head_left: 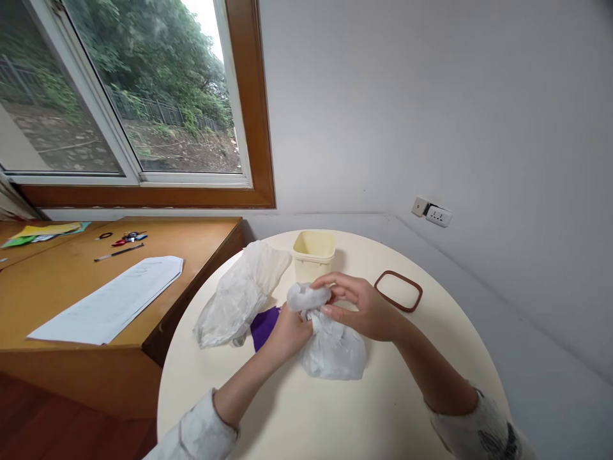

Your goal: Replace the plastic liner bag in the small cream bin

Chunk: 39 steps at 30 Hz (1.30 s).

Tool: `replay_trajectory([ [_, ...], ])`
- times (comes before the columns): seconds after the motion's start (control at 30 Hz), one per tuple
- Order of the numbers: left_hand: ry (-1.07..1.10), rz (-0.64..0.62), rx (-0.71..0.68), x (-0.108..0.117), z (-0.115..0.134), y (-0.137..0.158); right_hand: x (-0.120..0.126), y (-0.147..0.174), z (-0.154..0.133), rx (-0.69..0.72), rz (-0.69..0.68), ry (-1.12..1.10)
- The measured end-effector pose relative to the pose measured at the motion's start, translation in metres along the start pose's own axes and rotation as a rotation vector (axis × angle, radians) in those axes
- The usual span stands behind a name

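A translucent white plastic bag (335,351) is bunched up over the round table, its lower part spreading near the tabletop. My left hand (290,335) is closed round its gathered neck from the left. On the other side, my right hand (361,310) has its fingers curled on the bag's puffed, folded top, thumb below. Just left of my left hand lies a flat purple piece (262,328), partly covered by that hand and by a second crumpled plastic bag (234,297). Behind my hands stands a pale yellow square bin (313,267).
A brown rounded rectangular frame (419,301) lies on the right of the round table (373,415). At left, a wooden desk (201,239) holds paper sheets (115,300), a pen (119,252) and small items. A wall with a socket (438,216) stands behind.
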State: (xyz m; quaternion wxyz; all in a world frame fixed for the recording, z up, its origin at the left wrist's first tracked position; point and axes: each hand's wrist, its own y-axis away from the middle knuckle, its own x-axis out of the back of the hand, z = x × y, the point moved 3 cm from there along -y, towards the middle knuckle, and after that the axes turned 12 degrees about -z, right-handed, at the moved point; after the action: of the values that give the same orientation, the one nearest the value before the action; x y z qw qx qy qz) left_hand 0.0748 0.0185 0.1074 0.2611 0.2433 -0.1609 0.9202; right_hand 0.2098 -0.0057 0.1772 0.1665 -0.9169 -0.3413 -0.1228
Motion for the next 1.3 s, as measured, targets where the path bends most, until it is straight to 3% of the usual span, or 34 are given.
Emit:
replay_trajectory([
  [0.1,-0.137,0.001,0.024,0.005,0.003,-0.001,0.011,0.007,-0.031,0.149,0.335,0.347],
  [0.17,-0.244,0.007,0.045,0.008,0.004,-0.002,0.008,0.01,-0.042,0.205,0.423,0.509],
  [0.23,-0.35,-0.005,0.086,0.01,0.006,-0.002,-0.002,0.008,-0.04,0.137,0.317,0.639],
  [0.3,-0.442,-0.018,0.102,0.012,0.009,-0.003,-0.015,0.004,-0.024,-0.025,0.18,0.765],
  [0.37,-0.498,-0.029,0.072,0.015,0.013,-0.004,-0.023,0.0,-0.003,-0.186,0.129,0.863],
  [0.5,-0.575,-0.034,0.037,0.021,0.02,-0.005,-0.025,-0.005,0.028,-0.353,0.138,0.878],
  [0.7,-0.576,-0.123,0.019,0.023,0.018,-0.006,-0.019,-0.009,0.04,-0.446,0.22,0.864],
  [1.0,-0.342,-0.063,-0.198,0.029,0.019,0.005,-0.009,-0.005,0.044,-0.425,0.259,0.648],
  [1.3,0.489,-0.105,-0.175,0.018,0.004,-0.001,-0.007,-0.005,0.065,-0.326,0.087,0.142],
])
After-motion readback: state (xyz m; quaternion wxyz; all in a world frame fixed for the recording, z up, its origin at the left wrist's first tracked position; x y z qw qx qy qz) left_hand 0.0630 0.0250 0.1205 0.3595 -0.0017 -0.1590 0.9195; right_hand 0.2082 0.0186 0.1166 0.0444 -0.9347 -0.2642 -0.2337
